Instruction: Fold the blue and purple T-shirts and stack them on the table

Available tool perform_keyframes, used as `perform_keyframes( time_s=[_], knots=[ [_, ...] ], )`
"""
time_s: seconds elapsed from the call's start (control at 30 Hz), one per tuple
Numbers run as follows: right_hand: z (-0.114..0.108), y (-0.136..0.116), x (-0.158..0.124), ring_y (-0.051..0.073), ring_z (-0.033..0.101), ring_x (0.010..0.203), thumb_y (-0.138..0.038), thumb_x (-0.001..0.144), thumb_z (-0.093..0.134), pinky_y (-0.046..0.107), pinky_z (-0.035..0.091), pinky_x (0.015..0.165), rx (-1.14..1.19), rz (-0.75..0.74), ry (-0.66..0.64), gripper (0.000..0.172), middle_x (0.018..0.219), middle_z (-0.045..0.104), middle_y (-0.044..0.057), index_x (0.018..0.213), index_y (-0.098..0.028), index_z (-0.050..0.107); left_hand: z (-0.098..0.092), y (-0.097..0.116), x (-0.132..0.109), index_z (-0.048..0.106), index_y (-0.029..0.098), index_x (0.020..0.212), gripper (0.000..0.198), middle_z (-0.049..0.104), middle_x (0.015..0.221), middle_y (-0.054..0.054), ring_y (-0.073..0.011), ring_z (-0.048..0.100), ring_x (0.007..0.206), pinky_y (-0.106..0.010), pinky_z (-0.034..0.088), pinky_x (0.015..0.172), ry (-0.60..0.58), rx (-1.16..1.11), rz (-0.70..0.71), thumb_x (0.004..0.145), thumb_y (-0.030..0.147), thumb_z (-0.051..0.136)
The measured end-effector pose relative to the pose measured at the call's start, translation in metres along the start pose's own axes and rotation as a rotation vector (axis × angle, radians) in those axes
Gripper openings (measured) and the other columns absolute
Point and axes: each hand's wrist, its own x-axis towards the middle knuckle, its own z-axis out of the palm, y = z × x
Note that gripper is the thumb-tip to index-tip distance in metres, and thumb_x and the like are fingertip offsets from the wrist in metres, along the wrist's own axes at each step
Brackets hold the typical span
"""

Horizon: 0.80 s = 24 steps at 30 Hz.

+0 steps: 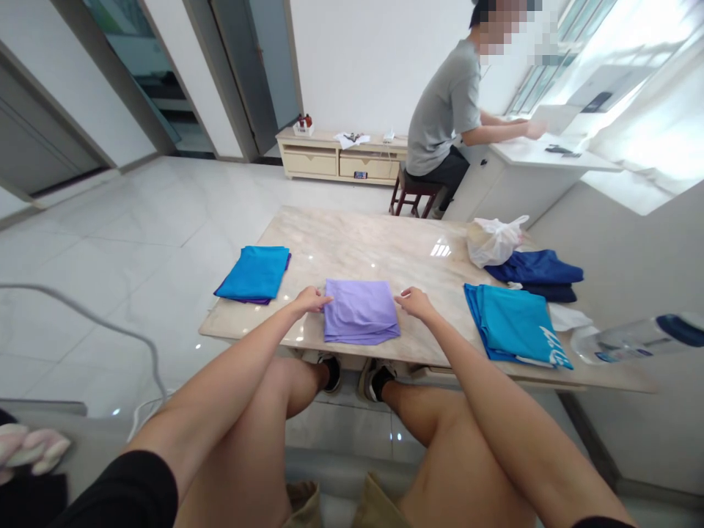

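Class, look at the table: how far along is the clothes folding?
Done: a folded blue-and-purple stack lies left on the table. In hand: the left hand and right hand touch the sides of a folded lilac garment. Left: the teal shirts and navy clothes on the right seem looser.

- White print on the teal shirt: too blurred to read.
- Bottle label: too small to read.
- No other text shows.

Bright daylight pours from the window at upper right, blown out white. Glare spots dot the table and floor. Edges bend with wide-angle distortion; the bottle at right is blurred.
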Motion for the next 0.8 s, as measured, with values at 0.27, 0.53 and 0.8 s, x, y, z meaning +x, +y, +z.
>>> perform_keyframes(
  time_s=[0.27, 0.53, 0.8],
  knots=[
    [0.016, -0.003, -0.009, 0.023, 0.076, 0.066, -0.05, 0.089, 0.082, 0.027, 0.058, 0.056, 0.006, 0.012, -0.246, 0.035, 0.068, 0.076, 0.008, 0.078, -0.018, 0.073, 0.035, 0.011, -0.005, 0.08, 0.022, 0.097, 0.052, 0.085, 0.097, -0.011, -0.0326, 0.079, 0.092, -0.032, 0.056, 0.065, -0.129, -0.033, -0.035, 0.056, 0.047, 0.099],
    [0.0, -0.024, -0.021, 0.027, 0.077, 0.073, -0.047, 0.086, 0.087, 0.034, 0.062, 0.071, -0.221, -0.094, -0.236, 0.033, 0.073, 0.077, 0.011, 0.089, -0.015, 0.079, 0.04, 0.043, -0.019, 0.08, 0.021, 0.095, 0.046, 0.086, 0.107, -0.012, -0.0336, 0.079, 0.107, -0.034, 0.061, 0.085, -0.111, -0.065, 0.055, 0.057, 0.04, 0.099],
    [-0.003, -0.141, -0.127, 0.029, 0.073, 0.123, -0.036, 0.11, 0.057, 0.036, 0.054, 0.102, -0.354, -0.382, 0.056, 0.035, 0.133, 0.078, 0.019, 0.136, -0.018, 0.072, -0.041, 0.062, -0.119, 0.075, 0.018, 0.097, 0.036, 0.084, 0.108, -0.019, -0.0422, 0.073, 0.127, -0.041, 0.059, 0.097, 0.249, -0.109, 0.258, 0.074, 0.043, 0.087]
  ],
)
